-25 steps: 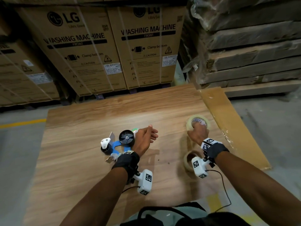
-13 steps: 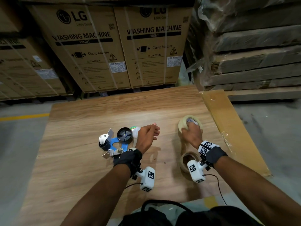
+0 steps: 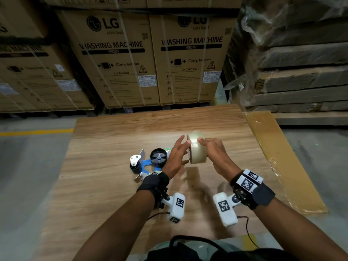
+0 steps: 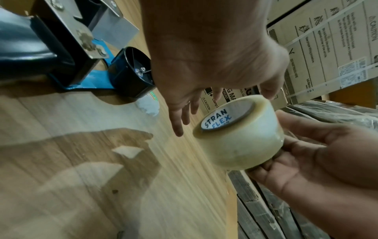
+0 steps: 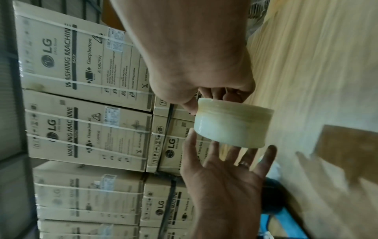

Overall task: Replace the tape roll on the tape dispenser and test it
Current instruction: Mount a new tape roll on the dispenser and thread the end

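Head view looks forward and down over the table (image 3: 113, 176) toward stacked boxes (image 3: 116, 59). Each wrist view looks along its palm, tilted sideways, close in. All three share the roll (image 3: 196, 150) (image 4: 239, 134) (image 5: 231, 122) held between both hands.

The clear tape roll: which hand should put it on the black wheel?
Probably the right hand: it already grips the clear tape roll. The left hand is open beside it, nearer the blue dispenser's empty black wheel, so it could steady that.
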`<state>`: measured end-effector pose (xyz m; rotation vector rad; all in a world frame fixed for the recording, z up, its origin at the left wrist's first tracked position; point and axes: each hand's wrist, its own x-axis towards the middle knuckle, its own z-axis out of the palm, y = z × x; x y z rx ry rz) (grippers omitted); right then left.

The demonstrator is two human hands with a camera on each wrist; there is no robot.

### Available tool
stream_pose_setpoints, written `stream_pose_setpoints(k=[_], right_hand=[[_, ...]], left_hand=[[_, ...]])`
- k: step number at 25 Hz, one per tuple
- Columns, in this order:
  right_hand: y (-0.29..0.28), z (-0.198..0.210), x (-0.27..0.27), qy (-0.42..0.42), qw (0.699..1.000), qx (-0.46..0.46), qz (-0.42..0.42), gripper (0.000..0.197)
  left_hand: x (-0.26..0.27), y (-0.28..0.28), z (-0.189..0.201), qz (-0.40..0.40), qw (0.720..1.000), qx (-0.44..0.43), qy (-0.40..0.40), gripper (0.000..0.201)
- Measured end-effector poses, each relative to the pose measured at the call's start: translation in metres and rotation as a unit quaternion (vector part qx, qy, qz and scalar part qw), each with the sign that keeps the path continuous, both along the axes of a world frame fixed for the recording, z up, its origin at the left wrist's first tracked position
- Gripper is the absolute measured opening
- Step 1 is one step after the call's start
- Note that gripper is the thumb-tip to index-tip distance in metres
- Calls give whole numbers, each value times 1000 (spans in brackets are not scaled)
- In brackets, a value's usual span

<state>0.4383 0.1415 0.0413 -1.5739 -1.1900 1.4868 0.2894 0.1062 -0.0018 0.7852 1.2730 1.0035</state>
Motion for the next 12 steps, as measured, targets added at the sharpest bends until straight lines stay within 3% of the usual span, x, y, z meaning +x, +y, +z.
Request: stream_pose_setpoints(k=[5, 7, 12], right_hand=[[-2, 13, -25, 60, 998, -21, 22, 61], [-3, 16, -33, 80, 996, -9, 41, 55], [-11, 31, -40, 41, 991, 27, 123, 27]], left_hand=[[-20, -3, 7, 23, 997, 17, -67, 68], [-27, -3, 11, 39, 996, 2, -83, 65], [-39, -1, 24, 67, 990, -44, -118, 64]])
